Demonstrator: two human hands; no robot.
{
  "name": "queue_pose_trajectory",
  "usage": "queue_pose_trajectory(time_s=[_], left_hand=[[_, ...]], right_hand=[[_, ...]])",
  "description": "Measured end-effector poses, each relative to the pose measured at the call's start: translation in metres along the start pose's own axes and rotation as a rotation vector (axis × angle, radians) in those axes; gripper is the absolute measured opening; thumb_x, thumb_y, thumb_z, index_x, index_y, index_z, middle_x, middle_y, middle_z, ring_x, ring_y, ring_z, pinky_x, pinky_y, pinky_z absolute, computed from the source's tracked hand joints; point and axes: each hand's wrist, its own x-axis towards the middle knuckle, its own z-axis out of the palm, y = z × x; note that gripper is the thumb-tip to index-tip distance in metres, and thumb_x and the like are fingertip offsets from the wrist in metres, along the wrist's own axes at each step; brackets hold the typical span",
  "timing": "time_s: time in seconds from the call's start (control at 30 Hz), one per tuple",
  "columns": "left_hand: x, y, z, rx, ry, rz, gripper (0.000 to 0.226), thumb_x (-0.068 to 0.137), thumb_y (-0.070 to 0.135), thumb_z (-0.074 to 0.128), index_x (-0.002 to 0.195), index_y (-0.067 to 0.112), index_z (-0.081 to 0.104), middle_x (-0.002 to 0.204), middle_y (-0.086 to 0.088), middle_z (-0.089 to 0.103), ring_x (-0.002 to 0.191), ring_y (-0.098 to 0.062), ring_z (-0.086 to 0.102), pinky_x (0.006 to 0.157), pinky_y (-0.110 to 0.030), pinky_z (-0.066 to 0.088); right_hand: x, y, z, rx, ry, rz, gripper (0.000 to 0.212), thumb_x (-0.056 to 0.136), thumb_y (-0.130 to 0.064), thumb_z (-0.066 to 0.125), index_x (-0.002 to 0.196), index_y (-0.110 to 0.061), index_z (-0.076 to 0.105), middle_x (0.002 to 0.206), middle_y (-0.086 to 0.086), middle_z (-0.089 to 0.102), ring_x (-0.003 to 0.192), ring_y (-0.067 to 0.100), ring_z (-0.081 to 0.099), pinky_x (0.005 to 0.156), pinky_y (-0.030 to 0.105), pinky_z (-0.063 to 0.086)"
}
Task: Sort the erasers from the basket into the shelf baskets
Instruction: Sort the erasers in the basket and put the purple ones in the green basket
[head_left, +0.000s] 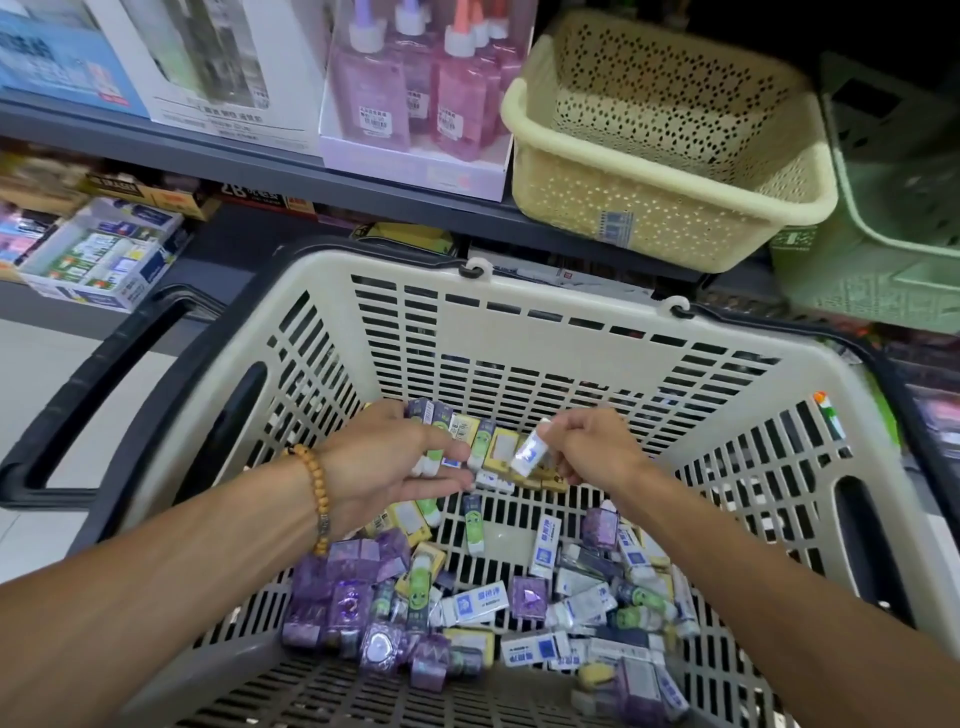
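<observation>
While both forearms reach down into the shopping basket, the step in hand reads as gathering: erasers are being collected by kind before any go up to the shelf.

Item, right hand: fingers curled, pinching one white-sleeved eraser by its end, held above the basket floor near the far wall.

Item, left hand: palm turned inward, fingers largely extended, several green-and-white erasers lying along them; whether the thumb clamps these cannot be told. A bead bracelet sits at the wrist.

Item, loose stock: a row of yellow and green erasers along the floor by the far wall, partly behind the hands; a cluster of purple foil-wrapped erasers toward the near left corner; white-and-blue sleeved erasers heaped toward the near right corner. Most of the stock is not yet sorted.

Item, destinations: a cream perforated shelf basket on the shelf edge above the far rim; a green shelf basket just beside it to the right. No erasers can be seen in either, though their floors are largely hidden.

Next move, as judged: lift the held pieces clear over the far rim and release each kind into its own shelf basket, keeping the left hand level so nothing slides off.
</observation>
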Motion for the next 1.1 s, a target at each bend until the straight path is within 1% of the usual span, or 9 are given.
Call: queue_pose_trajectory(time_s=[0.13, 0.23, 0.33, 0.43, 0.57, 0.7, 0.8, 1.0, 1.1], left_hand=[[0.0, -0.002, 0.001, 0.021, 0.024, 0.019, 0.076, 0.084, -0.01, 0.063, 0.147, 0.002, 0.023, 0.13, -0.023, 0.053, 0.074, -0.026, 0.074, 0.058, -0.023, 0.058], [0.0, -0.004, 0.002, 0.045, 0.03, 0.033, 0.05, 0.087, -0.006, 0.062, 0.132, -0.002, 0.041, 0.139, -0.018, 0.043, 0.072, -0.022, 0.074, 0.058, -0.021, 0.057], [0.003, -0.007, 0.002, 0.118, 0.038, 0.037, 0.06, 0.088, -0.001, 0.064, 0.141, -0.003, 0.036, 0.14, -0.018, 0.044, 0.075, -0.021, 0.074, 0.06, -0.022, 0.058], [0.003, -0.007, 0.002, 0.173, -0.016, 0.048, 0.034, 0.089, 0.002, 0.064, 0.122, -0.003, 0.056, 0.123, -0.018, 0.062, 0.079, -0.021, 0.074, 0.062, -0.022, 0.058], [0.003, -0.01, 0.004, 0.205, -0.074, 0.033, 0.015, 0.092, 0.006, 0.062, 0.103, -0.002, 0.065, 0.096, -0.015, 0.072, 0.082, -0.023, 0.074, 0.07, -0.027, 0.06], [0.006, -0.012, 0.006, 0.234, -0.022, -0.004, 0.02, 0.094, 0.014, 0.061, 0.102, -0.004, 0.06, 0.085, -0.011, 0.056, 0.069, -0.02, 0.064, 0.067, -0.032, 0.06], [0.006, -0.012, 0.008, 0.231, -0.01, -0.041, 0.024, 0.097, 0.016, 0.054, 0.113, -0.001, 0.057, 0.083, -0.012, 0.055, 0.068, -0.021, 0.06, 0.062, -0.032, 0.058], [0.006, -0.016, 0.004, 0.388, 0.034, 0.099, 0.005, 0.092, 0.01, 0.061, 0.095, 0.014, 0.059, 0.102, -0.007, 0.068, 0.087, -0.019, 0.064, 0.063, -0.025, 0.053], [0.006, -0.017, 0.003, 0.388, 0.027, 0.143, 0.014, 0.091, 0.013, 0.065, 0.101, 0.017, 0.056, 0.102, -0.009, 0.065, 0.086, -0.021, 0.067, 0.064, -0.023, 0.058]], right_hand=[[0.009, 0.01, 0.011, 0.016, 0.018, 0.095, 0.015, 0.096, -0.005, 0.058, 0.086, -0.006, 0.069, 0.068, 0.005, 0.07, 0.054, 0.01, 0.063, 0.048, 0.017, 0.048], [0.009, 0.012, 0.011, -0.017, 0.039, 0.085, 0.019, 0.095, 0.0, 0.056, 0.083, -0.005, 0.07, 0.081, 0.011, 0.074, 0.065, 0.016, 0.069, 0.053, 0.018, 0.052], [0.001, 0.005, 0.009, -0.094, 0.076, -0.047, 0.024, 0.096, -0.019, 0.06, 0.082, -0.003, 0.072, 0.068, -0.002, 0.067, 0.061, 0.017, 0.06, 0.057, 0.022, 0.05], [-0.014, -0.018, 0.018, 0.043, -0.194, -0.159, 0.031, 0.089, -0.046, 0.065, 0.088, -0.017, 0.075, 0.072, 0.001, 0.068, 0.061, 0.012, 0.06, 0.058, 0.022, 0.05], [-0.021, -0.03, 0.022, 0.056, -0.359, -0.178, 0.009, 0.092, -0.02, 0.066, 0.086, -0.016, 0.072, 0.067, -0.001, 0.067, 0.055, 0.009, 0.06, 0.052, 0.02, 0.05], [-0.013, -0.012, -0.017, 0.113, -0.232, 0.007, 0.013, 0.097, -0.012, 0.058, 0.092, -0.003, 0.068, 0.074, 0.008, 0.066, 0.058, 0.013, 0.06, 0.053, 0.023, 0.05], [-0.004, 0.008, -0.03, -0.061, -0.072, 0.14, 0.014, 0.096, -0.011, 0.059, 0.09, -0.003, 0.068, 0.074, 0.01, 0.066, 0.056, 0.014, 0.062, 0.051, 0.023, 0.049], [0.015, 0.024, -0.009, 0.011, 0.107, 0.182, 0.011, 0.092, -0.001, 0.062, 0.085, -0.002, 0.07, 0.086, 0.014, 0.071, 0.069, 0.018, 0.069, 0.058, 0.022, 0.057], [0.012, 0.026, -0.006, 0.068, 0.108, 0.181, 0.012, 0.093, 0.002, 0.058, 0.09, -0.001, 0.069, 0.086, 0.013, 0.072, 0.078, 0.02, 0.072, 0.067, 0.026, 0.06]])
